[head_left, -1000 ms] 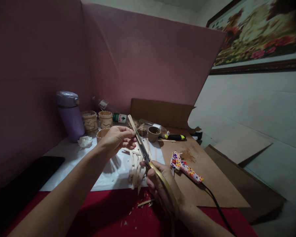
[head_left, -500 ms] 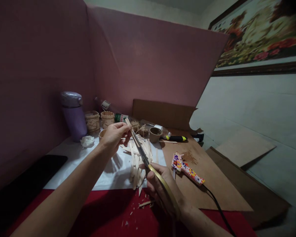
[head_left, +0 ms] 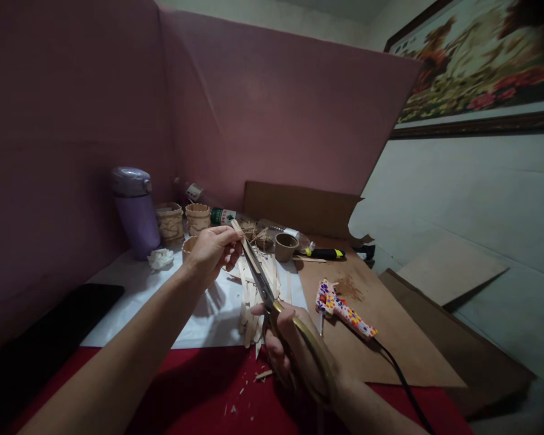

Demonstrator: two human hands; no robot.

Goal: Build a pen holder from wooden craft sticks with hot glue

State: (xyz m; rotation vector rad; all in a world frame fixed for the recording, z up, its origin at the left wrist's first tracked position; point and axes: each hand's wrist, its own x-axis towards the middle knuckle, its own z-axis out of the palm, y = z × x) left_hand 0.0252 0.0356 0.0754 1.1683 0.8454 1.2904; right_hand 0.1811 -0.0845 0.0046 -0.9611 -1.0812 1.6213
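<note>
My left hand (head_left: 215, 249) pinches a pale wooden stick (head_left: 237, 227) above the white sheet. My right hand (head_left: 294, 347) is wrapped round the gold handles of a pair of scissors (head_left: 263, 284). The dark blades point up and to the left and lie along the stick, close to my left fingertips. Beneath the blades, a pile of flat wooden sticks (head_left: 249, 314) spreads over the white sheet. Small wood scraps (head_left: 234, 409) and a short stick piece (head_left: 263, 375) lie on the red cloth.
A purple bottle (head_left: 138, 214), two wooden cups (head_left: 197, 219) and a crumpled tissue (head_left: 161, 259) stand at the left. Behind the sticks are a small pot (head_left: 285, 247) and plastic bottles. A flowered glue gun (head_left: 344, 308) lies on cardboard (head_left: 390, 350) at the right, near a black-and-yellow cutter (head_left: 326, 254).
The scissor handles have spread apart and my right hand has shifted slightly, its fingers opening with the loops. My left hand has barely moved and still holds the stick.
</note>
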